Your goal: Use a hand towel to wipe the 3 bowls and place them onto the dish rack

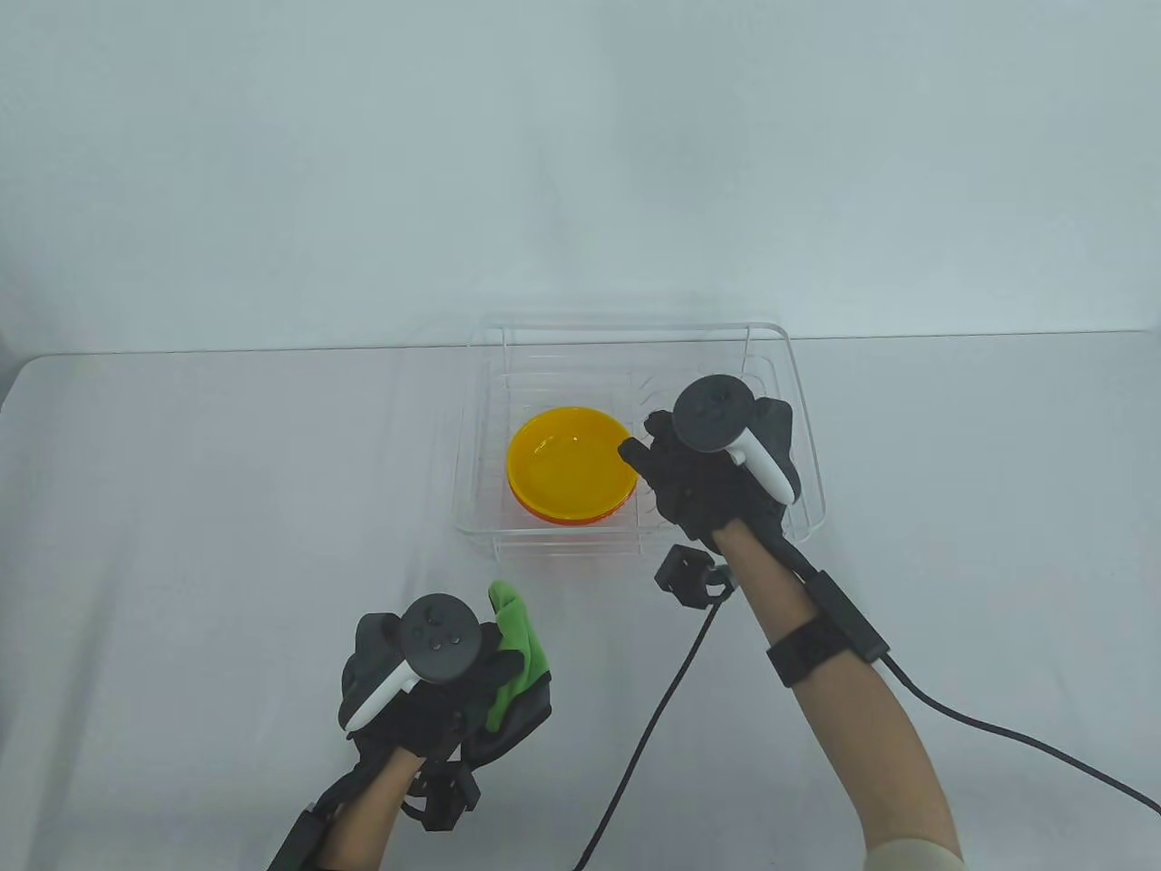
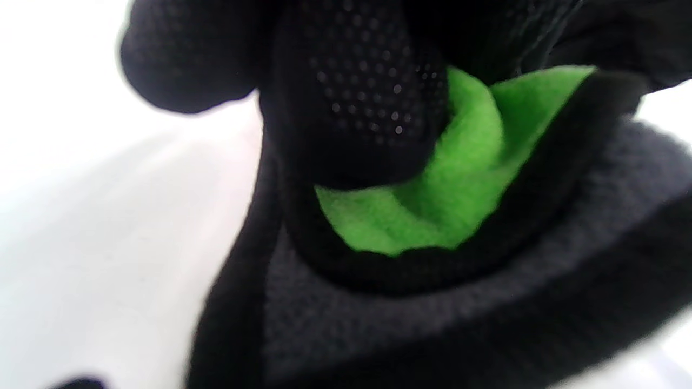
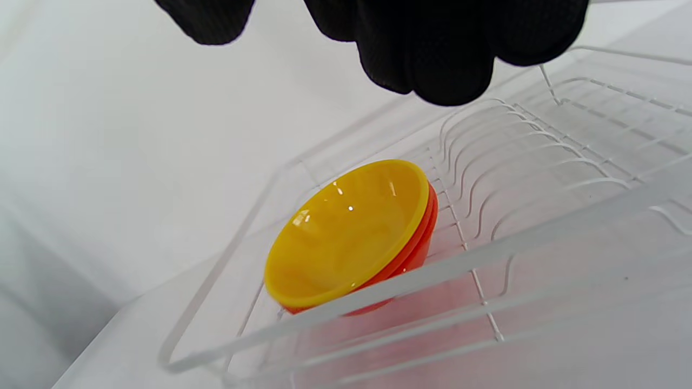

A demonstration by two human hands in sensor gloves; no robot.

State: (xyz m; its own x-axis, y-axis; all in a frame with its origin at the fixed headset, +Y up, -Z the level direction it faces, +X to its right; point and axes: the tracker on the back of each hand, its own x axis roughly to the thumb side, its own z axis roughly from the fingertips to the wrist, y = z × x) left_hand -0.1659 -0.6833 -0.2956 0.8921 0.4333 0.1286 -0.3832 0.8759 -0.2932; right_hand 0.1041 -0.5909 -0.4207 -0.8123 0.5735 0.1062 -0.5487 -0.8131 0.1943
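A yellow bowl (image 1: 567, 463) (image 3: 340, 232) lies in the left half of the white wire dish rack (image 1: 635, 319) (image 3: 567, 162), stacked on orange-red bowls (image 3: 421, 246) of which only the rims show. My right hand (image 1: 676, 463) (image 3: 432, 54) hovers over the rack just right of the stack. Its fingers hang loosely above the yellow rim and hold nothing. My left hand (image 1: 426, 671) (image 2: 351, 108) rests near the table's front edge and grips a bunched green hand towel (image 1: 521, 644) (image 2: 448, 194), with dark fabric under it.
A black cable (image 1: 653, 726) runs from my right wrist down across the table to the front edge. A second cable (image 1: 1043, 744) trails off to the right. The rack's right half holds upright wire dividers (image 3: 503, 140). The table's back edge (image 1: 227, 352) lies behind the rack.
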